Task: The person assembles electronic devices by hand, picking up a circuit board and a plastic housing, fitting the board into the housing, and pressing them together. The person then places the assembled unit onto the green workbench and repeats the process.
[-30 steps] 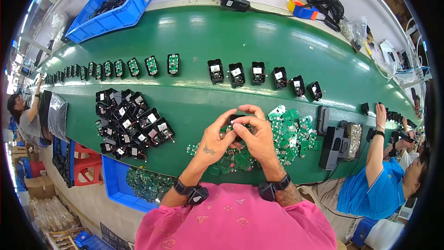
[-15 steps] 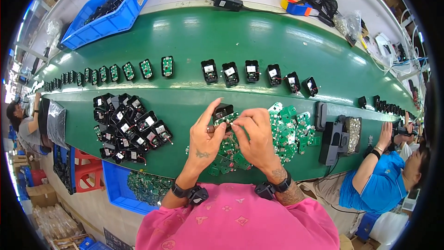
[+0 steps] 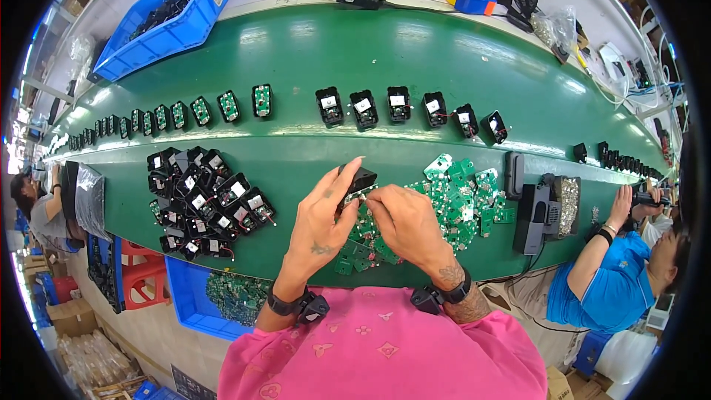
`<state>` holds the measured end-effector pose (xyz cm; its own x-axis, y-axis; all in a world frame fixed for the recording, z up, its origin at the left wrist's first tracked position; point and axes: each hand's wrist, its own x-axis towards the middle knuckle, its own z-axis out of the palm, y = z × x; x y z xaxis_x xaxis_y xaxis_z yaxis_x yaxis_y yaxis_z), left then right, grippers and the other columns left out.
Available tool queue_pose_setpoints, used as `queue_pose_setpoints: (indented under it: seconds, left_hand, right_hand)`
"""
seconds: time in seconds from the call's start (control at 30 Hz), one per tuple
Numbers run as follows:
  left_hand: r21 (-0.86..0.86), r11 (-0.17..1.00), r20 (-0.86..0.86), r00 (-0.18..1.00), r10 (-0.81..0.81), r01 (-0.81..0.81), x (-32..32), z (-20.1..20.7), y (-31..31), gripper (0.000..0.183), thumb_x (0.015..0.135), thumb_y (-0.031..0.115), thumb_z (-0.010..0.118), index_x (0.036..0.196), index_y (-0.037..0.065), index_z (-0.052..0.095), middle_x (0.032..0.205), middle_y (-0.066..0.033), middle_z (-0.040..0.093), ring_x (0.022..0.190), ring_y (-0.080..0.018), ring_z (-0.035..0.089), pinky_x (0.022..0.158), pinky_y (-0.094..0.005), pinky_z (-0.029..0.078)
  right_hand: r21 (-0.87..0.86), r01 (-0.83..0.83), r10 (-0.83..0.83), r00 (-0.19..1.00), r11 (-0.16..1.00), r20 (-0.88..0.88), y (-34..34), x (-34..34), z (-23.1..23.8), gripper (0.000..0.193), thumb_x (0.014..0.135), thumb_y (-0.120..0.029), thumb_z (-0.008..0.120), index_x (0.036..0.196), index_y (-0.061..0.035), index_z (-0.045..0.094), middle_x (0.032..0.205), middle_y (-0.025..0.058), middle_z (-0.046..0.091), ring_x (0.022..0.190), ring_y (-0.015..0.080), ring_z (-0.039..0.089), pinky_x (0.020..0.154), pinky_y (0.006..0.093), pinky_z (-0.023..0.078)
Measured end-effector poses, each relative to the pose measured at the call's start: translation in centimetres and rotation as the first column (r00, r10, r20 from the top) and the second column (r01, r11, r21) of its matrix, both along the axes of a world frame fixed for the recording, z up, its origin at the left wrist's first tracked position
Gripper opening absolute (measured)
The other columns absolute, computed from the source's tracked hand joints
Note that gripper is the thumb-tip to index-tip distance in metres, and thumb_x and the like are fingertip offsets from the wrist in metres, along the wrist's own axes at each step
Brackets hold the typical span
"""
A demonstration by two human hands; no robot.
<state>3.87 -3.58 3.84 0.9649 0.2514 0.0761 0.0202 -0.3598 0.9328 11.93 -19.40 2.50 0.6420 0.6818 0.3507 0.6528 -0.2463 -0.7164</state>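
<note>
1. Your left hand (image 3: 317, 218) is closed around a black plastic housing (image 3: 361, 179), just below the middle of the frame; the housing is tilted, with a bit of green board showing at its near edge.
2. Your right hand (image 3: 407, 224) meets that edge, thumb and fingers drawn together; its fingertips are partly hidden, so you can't tell from this view whether they pinch anything.
3. Beneath and right of your hands, loose green circuit boards (image 3: 455, 196) lie heaped on the green counter (image 3: 333, 44).
4. Left of centre, you have a pile of black housings with white parts (image 3: 207, 204), some trailing thin wires.
5. Above your hands, six separate housings with white parts (image 3: 398, 105) stand in a row; the rightmost is tilted.
6. Farther left, housings fitted with green boards (image 3: 228, 107) line up toward the frame's left edge.
7. Right of your loose boards are an oblong black case (image 3: 514, 175) and a dark grey box-shaped device (image 3: 532, 222).
8. A blue bin (image 3: 185, 26) of dark parts sits at upper left; a blue crate (image 3: 187, 290) of boards is at lower left, below the counter's edge.
9. At lower right, a co-worker in a blue shirt (image 3: 607, 281) reaches over the counter.
</note>
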Motion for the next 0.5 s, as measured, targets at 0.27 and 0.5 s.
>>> queue_pose_setpoints:
  seconds: [0.27, 0.5]
  left_hand:
    - [0.321, 0.943, 0.074, 0.995, 0.064, -0.084, -0.3, -0.3, -1.0, 0.058, 0.085, -0.005, 0.062, 0.14, 0.009, 0.054, 0.113, -0.0173, 0.062, 0.071, -0.0224, 0.063, 0.061, -0.0316, 0.052]
    - [0.407, 0.909, 0.044, 0.996, 0.079, -0.09, -0.3, -0.6, -1.4, 0.059, 0.084, -0.004, 0.063, 0.14, 0.009, 0.054, 0.113, -0.0181, 0.061, 0.071, -0.0255, 0.065, 0.062, -0.0337, 0.053]
  right_hand:
    - [-0.017, 0.042, -0.044, 0.98, 0.999, -0.195, 0.1, -0.4, -0.2, 0.005, 0.087, -0.004, 0.065, 0.089, -0.0001, 0.061, 0.073, 0.0145, 0.063, 0.063, 0.0339, 0.063, 0.057, 0.0421, 0.049]
    - [-0.093, 0.075, -0.081, 0.995, 0.993, -0.064, 0.2, -0.5, 0.3, 0.007, 0.087, -0.005, 0.065, 0.085, 0.0001, 0.059, 0.072, 0.0143, 0.064, 0.062, 0.0341, 0.063, 0.055, 0.0415, 0.049]
